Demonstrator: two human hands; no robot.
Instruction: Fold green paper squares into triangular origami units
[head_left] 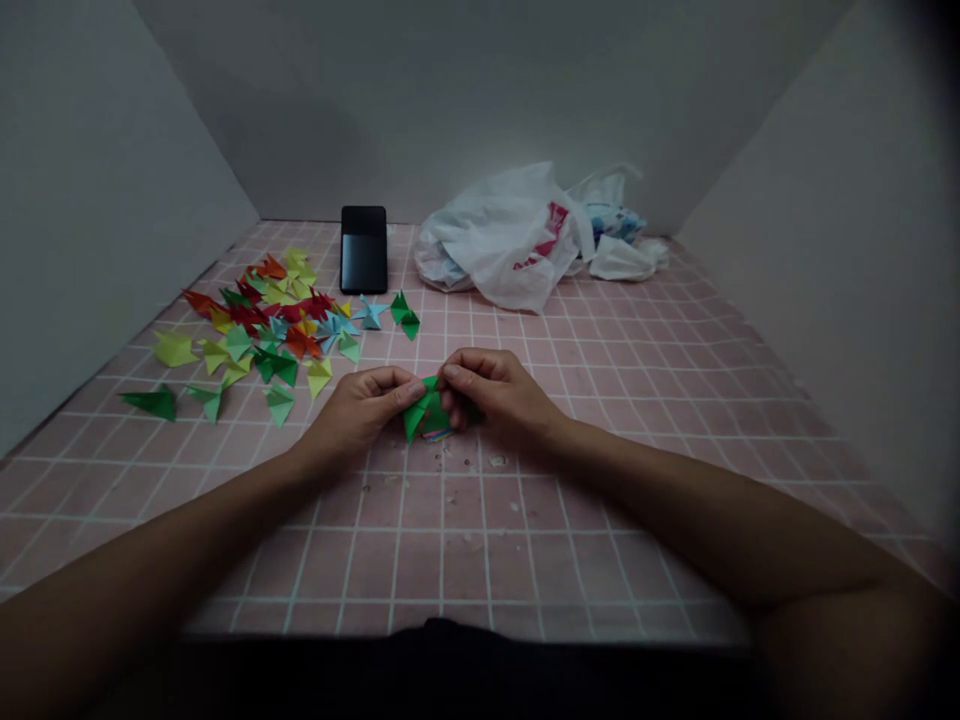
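Observation:
A folded piece of green origami paper [417, 414] is held between my two hands at the middle of the table. My left hand [367, 405] pinches its left side between thumb and forefinger. At its top right, my right hand [495, 390] closes on it with thumb and fingers, which partly hide the paper. Just beneath, a small stack of coloured paper [438, 436] shows its edges on the tablecloth. To the left lie many folded paper cranes [304, 341] in red, orange, yellow, green and light blue, some overlapping.
A black phone [364, 250] leans upright near the back wall. Right of it rests a crumpled white plastic bag [510, 235], with another white and blue bag [619, 225] beyond. Pale walls enclose the pink checked tablecloth [600, 560], worn in spots before my hands.

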